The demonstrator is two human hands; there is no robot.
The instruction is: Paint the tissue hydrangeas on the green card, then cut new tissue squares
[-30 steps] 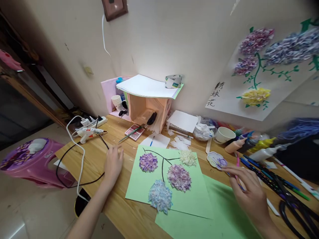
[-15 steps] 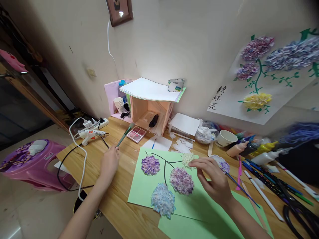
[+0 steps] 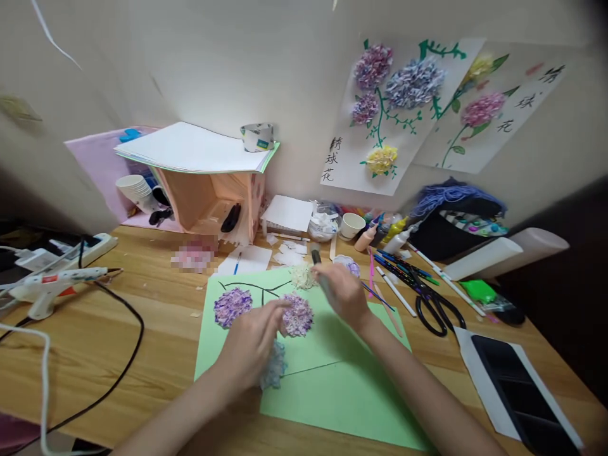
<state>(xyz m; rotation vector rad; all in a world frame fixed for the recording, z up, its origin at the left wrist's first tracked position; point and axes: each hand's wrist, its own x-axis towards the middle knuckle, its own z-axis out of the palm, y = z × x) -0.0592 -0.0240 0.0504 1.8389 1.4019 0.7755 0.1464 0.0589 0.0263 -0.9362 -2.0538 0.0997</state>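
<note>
My right hand (image 3: pixel 346 297) is closed round the greenish handle of a thick brush (image 3: pixel 324 282), its dark head up, over the upper right of the green paper. Beside it a cream paper-scrap flower (image 3: pixel 302 277) is partly hidden. My left hand (image 3: pixel 251 342) reaches over the sheet with no object visible in it, fingers loosely stretched out at the edge of a pink-purple flower (image 3: pixel 298 315). A purple flower (image 3: pixel 232 307) lies left of it. Under the left hand a light blue flower (image 3: pixel 274 366) is mostly covered. Black stems join them on the green paper (image 3: pixel 332 405).
A glue gun (image 3: pixel 57 285) with cables lies left. Behind stand a peach box (image 3: pixel 209 196), a paper cup (image 3: pixel 352 225) and paint bottles (image 3: pixel 396 240). Pens, black scissors (image 3: pixel 434 310) and a phone (image 3: pixel 522 392) lie right. A blurred pinkish palette (image 3: pixel 194 253) sits at back left.
The brush went from my left hand to my right. My left hand moved right, over the flowers. My right hand moved in from the right side. The view turned right.
</note>
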